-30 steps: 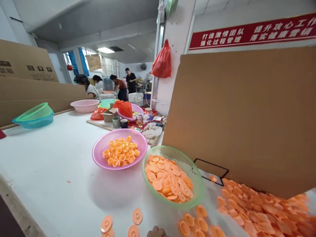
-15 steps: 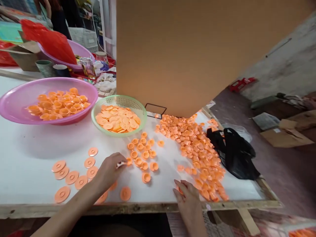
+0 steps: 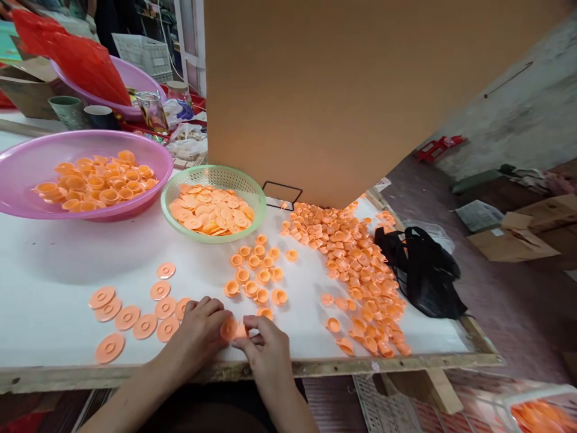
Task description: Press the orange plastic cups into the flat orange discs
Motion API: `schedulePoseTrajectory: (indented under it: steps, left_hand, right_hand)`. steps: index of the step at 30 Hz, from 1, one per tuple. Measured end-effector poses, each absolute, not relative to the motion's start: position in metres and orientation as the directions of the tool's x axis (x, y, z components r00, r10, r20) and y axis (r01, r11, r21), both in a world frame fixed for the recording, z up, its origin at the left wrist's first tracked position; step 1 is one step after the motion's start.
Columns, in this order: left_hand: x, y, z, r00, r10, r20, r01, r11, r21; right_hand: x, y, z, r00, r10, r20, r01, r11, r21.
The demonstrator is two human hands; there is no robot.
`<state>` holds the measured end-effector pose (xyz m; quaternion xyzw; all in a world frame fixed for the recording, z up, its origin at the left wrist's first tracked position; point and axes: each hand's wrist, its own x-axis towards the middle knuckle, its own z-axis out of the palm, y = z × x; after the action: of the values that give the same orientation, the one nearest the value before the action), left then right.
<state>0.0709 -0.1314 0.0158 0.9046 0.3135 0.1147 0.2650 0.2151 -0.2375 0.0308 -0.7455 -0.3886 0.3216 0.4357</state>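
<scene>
Near the table's front edge my two hands meet. My left hand [image 3: 204, 332] is closed at the edge of a small orange toy saucer [image 3: 228, 329], its fingers curled and partly hidden. My right hand [image 3: 267, 347] pinches a small orange toy cup [image 3: 242, 330] between thumb and forefinger, right against that saucer; fingers cover part of it. Beyond them stands a loose group of orange cups [image 3: 250, 288], most with openings up. Several flat orange saucers [image 3: 145, 326] lie left of my left hand. A large heap of orange cups [image 3: 360, 282] spreads to the right.
A green basket [image 3: 264, 207] holds saucers, and a pink basin [image 3: 18, 207] holds joined orange pieces. A tall cardboard sheet [image 3: 315, 102] rises behind. A black bag [image 3: 419, 276] lies at the right edge. Mugs [image 3: 67, 111] and a red bag [image 3: 72, 60] are at back left.
My right hand has come left from the cup heap with an orange cup. My left hand has drawn back from the cup group toward the front edge and now holds a saucer.
</scene>
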Motion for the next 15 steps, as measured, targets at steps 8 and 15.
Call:
schedulePoseTrajectory:
  steps: [8,15]
  left_hand:
    - [0.069,-0.13,0.004,0.761,0.647,0.052,0.491,-0.626,0.606]
    - [0.067,-0.127,0.009,0.758,0.65,0.041,0.494,-0.614,0.615]
  right_hand:
    - [0.202,-0.227,0.005,0.324,0.94,0.104,0.691,-0.16,-0.705]
    - [0.201,-0.231,0.009,0.191,0.969,0.156,0.89,-0.104,-0.444]
